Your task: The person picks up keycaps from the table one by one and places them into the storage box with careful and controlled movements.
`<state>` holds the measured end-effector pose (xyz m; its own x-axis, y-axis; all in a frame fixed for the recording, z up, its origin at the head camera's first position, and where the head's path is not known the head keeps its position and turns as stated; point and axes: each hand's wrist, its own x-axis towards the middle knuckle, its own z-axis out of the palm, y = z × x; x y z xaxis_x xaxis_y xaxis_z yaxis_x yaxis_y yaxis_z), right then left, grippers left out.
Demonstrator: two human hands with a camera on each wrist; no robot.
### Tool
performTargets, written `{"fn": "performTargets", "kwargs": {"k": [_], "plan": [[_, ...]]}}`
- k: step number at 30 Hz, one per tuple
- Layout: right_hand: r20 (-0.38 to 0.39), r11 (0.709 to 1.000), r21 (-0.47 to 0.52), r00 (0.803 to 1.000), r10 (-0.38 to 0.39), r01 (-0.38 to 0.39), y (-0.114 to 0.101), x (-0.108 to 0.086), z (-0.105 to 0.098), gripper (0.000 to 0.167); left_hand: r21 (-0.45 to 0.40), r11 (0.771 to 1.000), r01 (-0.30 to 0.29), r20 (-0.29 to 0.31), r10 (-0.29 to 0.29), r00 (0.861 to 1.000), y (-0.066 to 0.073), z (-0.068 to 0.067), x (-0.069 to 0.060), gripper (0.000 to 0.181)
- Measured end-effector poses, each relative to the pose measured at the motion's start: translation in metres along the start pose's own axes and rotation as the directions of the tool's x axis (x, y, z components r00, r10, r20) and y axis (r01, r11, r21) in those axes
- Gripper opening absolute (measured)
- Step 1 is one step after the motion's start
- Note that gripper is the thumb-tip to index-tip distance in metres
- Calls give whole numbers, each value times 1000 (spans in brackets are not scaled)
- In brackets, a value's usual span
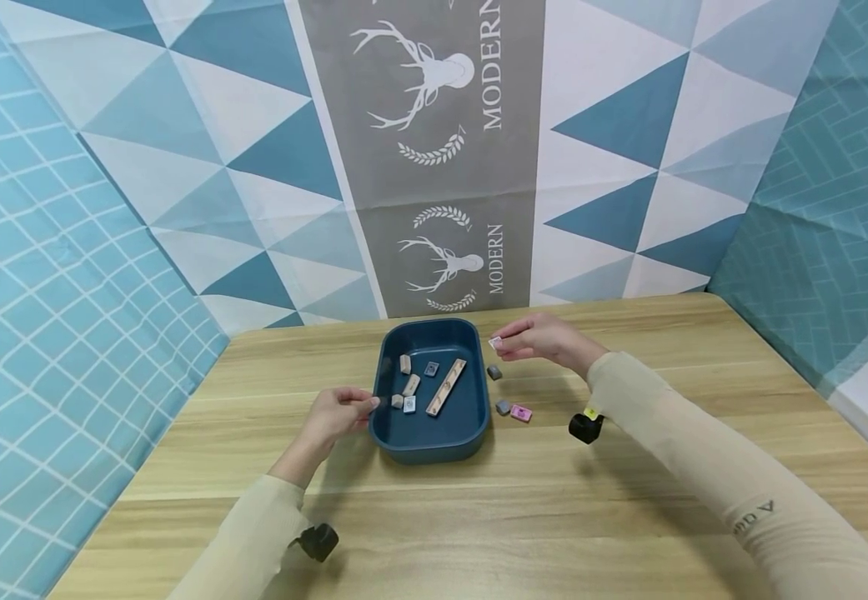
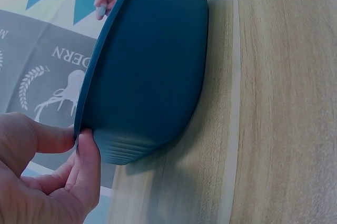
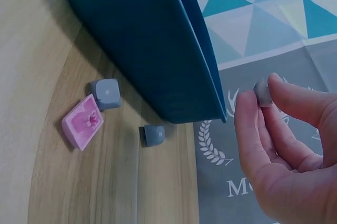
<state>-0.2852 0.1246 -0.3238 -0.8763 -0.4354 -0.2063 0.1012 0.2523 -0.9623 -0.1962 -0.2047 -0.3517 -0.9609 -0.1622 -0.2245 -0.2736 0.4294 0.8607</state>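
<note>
A dark blue plastic bin stands on the wooden table. My left hand pinches its left rim between thumb and fingers, plain in the left wrist view. Beyond the right rim, my right hand holds a small pale keycap at its fingertips, raised above the table. Inside the bin lie a long patterned spacebar keycap, a blue-grey keycap, a whitish keycap and several beige ones. On the table right of the bin are a pink keycap and two grey keycaps.
The wooden tabletop runs back to a wall covering with deer and triangle prints. Tiled blue sheets hang at the left, teal ones at the right. A small black camera hangs at the right wrist, another at the left.
</note>
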Motion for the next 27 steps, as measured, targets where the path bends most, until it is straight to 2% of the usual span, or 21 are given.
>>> {"fn": "performTargets", "kwargs": {"k": [4,12,18,27], "plan": [[7,1000,4,1000,-1,1,-2,3,4,40,-1,1000,11,-1,-11,1000,0,1,0,22],[-30,1000,10,999,26,-26,-8,8,14,39,0,1000,17,-4,-17,1000,1,1,0,23],[-8,999,10,999,40,-40,-13,12,22,38,-4,999,33,3,-33,999,-1,2,-2,22],[-20,999,31,1000,22,-21,-30,18,32,37,-13,1000,16,2,-16,1000,0,1,1,23]]}}
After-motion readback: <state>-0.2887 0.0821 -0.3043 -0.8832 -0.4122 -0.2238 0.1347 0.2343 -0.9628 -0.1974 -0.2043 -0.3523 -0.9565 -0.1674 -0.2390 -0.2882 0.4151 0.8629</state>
